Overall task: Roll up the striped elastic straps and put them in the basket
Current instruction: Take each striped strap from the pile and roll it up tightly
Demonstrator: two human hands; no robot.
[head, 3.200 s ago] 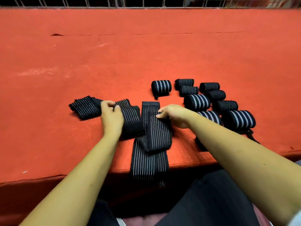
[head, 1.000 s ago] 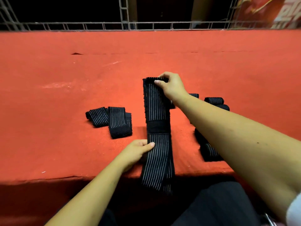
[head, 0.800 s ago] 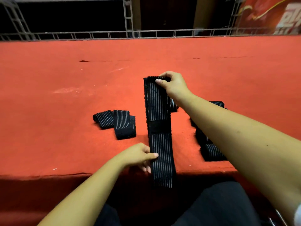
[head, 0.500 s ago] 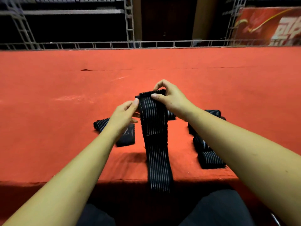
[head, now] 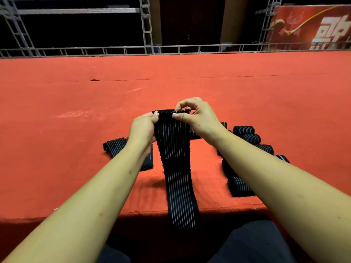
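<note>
Item one: striped elastic strap [head: 174, 147], black with thin pale lengthwise lines and a plain black band across it part-way down. You hold its top end raised above the surface; from there it runs down toward you, lies over the near edge of the red carpeted surface [head: 76, 114] and hangs off it in front of your dark trousers [head: 256, 242]. Your left hand [head: 143, 130] grips the strap's upper left edge, fingers curled round it. Your right hand [head: 199, 118] pinches the top right corner, thumb on the near face and fingers bent over the top edge. The two hands are close together, with only the strap's width between them. Item two: folded straps [head: 115, 145], same pattern, not rolled, lying on the carpet just left of your left forearm and partly hidden by it. Item three: rolled straps [head: 244, 130], a cluster of tight cylinders on the carpet to the right, partly hidden by your right forearm; the count cannot be told. Item four: metal truss railing [head: 171, 48] along the far edge of the carpet. Item five: red banner [head: 307, 25] at upper right, with large pale characters cut off by the frame edge and not readable in full.
</note>
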